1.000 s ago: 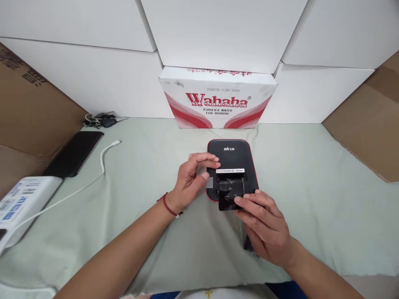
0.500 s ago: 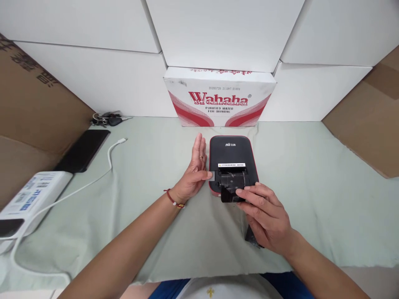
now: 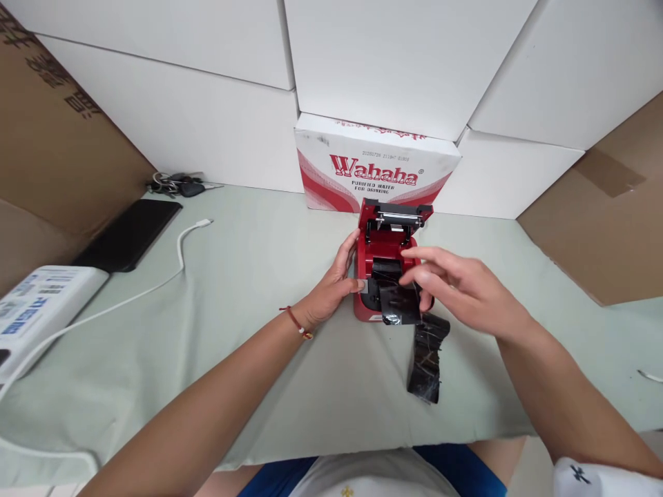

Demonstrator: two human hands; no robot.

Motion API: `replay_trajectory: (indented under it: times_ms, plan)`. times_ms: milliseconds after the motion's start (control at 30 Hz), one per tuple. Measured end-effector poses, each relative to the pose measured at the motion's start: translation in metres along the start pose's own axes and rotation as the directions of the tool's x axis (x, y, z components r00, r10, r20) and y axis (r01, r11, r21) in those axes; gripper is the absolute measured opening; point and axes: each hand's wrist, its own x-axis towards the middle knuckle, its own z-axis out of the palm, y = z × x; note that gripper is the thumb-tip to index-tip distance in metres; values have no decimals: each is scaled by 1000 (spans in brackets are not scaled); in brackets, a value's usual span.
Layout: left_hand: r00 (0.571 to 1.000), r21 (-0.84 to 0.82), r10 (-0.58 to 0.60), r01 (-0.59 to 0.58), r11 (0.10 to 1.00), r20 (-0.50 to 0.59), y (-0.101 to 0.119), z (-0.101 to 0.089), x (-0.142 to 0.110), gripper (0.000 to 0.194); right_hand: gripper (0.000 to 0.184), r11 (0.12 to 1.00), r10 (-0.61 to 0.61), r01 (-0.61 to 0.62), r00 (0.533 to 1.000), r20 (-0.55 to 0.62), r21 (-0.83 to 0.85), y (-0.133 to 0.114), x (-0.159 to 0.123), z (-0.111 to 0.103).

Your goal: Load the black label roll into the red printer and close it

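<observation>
A small red and black label printer (image 3: 365,314) sits on the cloth with its lid (image 3: 396,219) raised, showing a roller on the lid's underside. Black film (image 3: 400,304) lies in the compartment and hangs over the front edge. My left hand (image 3: 336,279) grips the printer's left side, thumb on the grey tab (image 3: 364,286). Over the compartment's right side is my right hand (image 3: 450,283), fingers apart and holding nothing. Its fingertips are close to the film; whether they touch it I cannot tell. A crumpled strip of black film (image 3: 427,359) lies beside the printer's front right.
Behind the printer stands a Wahaba-style white and red Wahaha carton (image 3: 380,166) against white boxes (image 3: 181,117). To the left are keys (image 3: 181,185), a black phone (image 3: 129,235), a white power bank (image 3: 46,310) and a white cable (image 3: 181,255). Cardboard (image 3: 595,207) flanks the right.
The printer's lid has swung up, exposing the red compartment. My right hand has let go of the film and lifted up and right. My left thumb stays on the grey tab.
</observation>
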Motion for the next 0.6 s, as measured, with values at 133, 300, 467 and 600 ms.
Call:
replay_trajectory:
  times_ms: [133,300,467,600]
  plan:
    - [999,2,-33,33,999,-6,1,0,0,99,30,898,128,-91,990,59,-431,5,59,7]
    - [996,45,-85,85,995,-2,9,0,1,94,33,684,309,-27,916,257,-729,5,96,22]
    - [998,28,-60,60,998,-5,9,1,4,99,27,734,267,-54,939,215,-677,-5,81,11]
    - [1000,29,-21,21,999,-13,8,2,5,103,39,878,185,-160,983,12,-452,-6,22,-37]
